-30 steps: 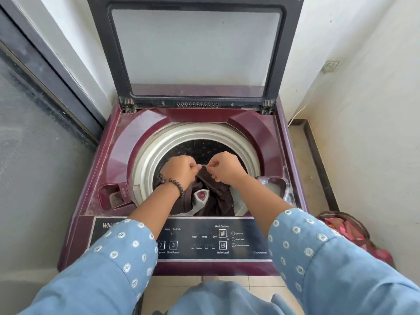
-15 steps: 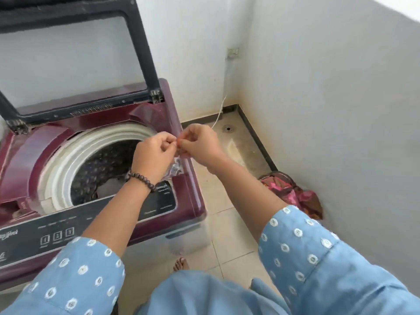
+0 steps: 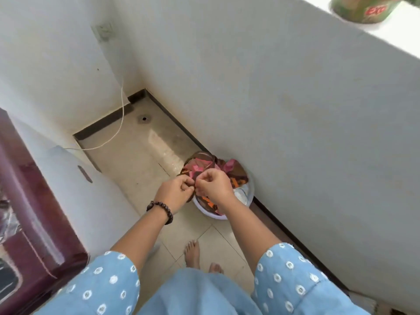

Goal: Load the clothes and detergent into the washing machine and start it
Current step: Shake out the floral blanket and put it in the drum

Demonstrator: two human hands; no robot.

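My left hand [image 3: 176,193], with a bead bracelet on its wrist, and my right hand [image 3: 214,187] meet fingertip to fingertip above the floor. Both have curled fingers that pinch something small between them, too small to make out. Right behind them a pale basin [image 3: 204,209] sits against the right wall, heaped with brown, pink and orange clothes [image 3: 200,164]. Only the maroon top corner [image 3: 34,212] and white side [image 3: 91,201] of the washing machine show at the left edge; its drum is out of view.
A green tub [image 3: 363,7] stands on the ledge atop the right wall. A white cable [image 3: 118,130] hangs from a wall socket to the floor behind the machine. A floor drain [image 3: 144,118] lies in the corner. My bare feet [image 3: 193,253] stand on tiles.
My view has swung right, from the open drum to the floor corner. Both hands, still pinched together, moved away from the machine and now hover over the basin of clothes.
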